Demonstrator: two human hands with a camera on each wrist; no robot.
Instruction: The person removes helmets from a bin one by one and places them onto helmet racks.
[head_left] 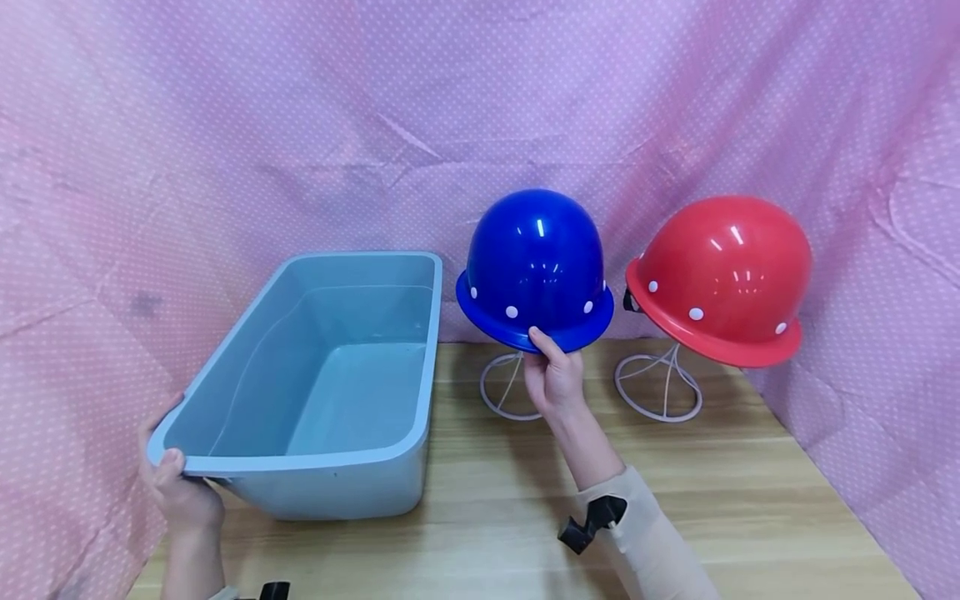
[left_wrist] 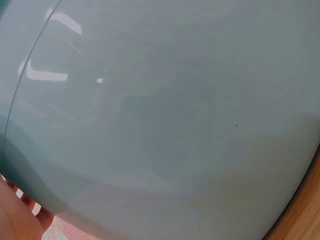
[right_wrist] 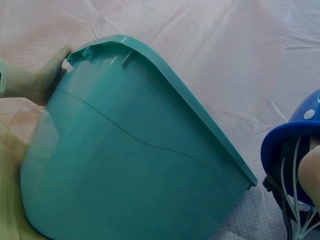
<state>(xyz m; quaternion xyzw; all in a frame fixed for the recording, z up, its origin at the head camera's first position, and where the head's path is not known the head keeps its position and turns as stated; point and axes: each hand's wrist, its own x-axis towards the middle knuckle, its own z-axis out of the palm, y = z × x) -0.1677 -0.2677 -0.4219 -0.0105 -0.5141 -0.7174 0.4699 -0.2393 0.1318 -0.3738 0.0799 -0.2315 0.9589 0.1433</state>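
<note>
At its near-left corner, the light blue plastic tub (head_left: 300,463) is gripped by my left hand (head_left: 183,496), thumb over the rim. The left wrist view is mostly the tub's smooth wall (left_wrist: 160,110), with fingertips (left_wrist: 46,220) at the lower left. My right hand (head_left: 557,379) holds the front brim of a glossy blue hard hat (head_left: 536,258), thumb on top and the other fingers hidden beneath. A white wire stand (head_left: 517,417) shows below that hat. From the right wrist, white wires and a black strap (right_wrist: 285,210) appear under the blue shell.
To the right, a red hard hat (head_left: 727,275) sits tilted on another white wire stand (head_left: 660,419). The tub, left of the hats, shows a bare inside. A wooden table (head_left: 495,533) lies under everything, with pink dotted cloth (head_left: 420,100) hanging behind and at the sides.
</note>
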